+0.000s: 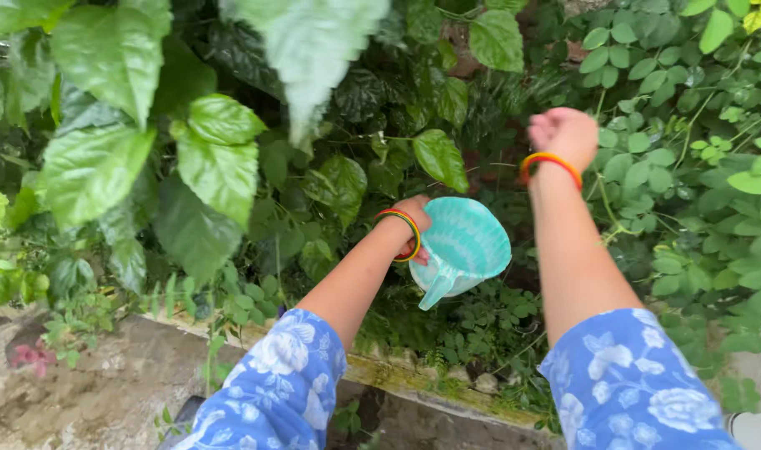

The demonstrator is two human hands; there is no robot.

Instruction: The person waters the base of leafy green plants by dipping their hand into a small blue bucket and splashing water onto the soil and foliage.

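Your left hand [414, 218] grips the tilted teal mug [464, 246] over the plants [447, 333]; your right hand [566, 133] is fisted, empty.

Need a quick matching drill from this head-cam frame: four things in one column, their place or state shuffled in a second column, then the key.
Things:
1. turquoise plastic mug
2. left hand
3. right hand
4. pink flower

States or places:
A. raised over the greenery, fingers closed, nothing seen in it
B. lying low at the left, on the ground by the stone ledge
C. tipped on its side above the plants, handle pointing down
D. gripping the mug at its rim, banded wrist toward the camera

Pairs: 1-C, 2-D, 3-A, 4-B
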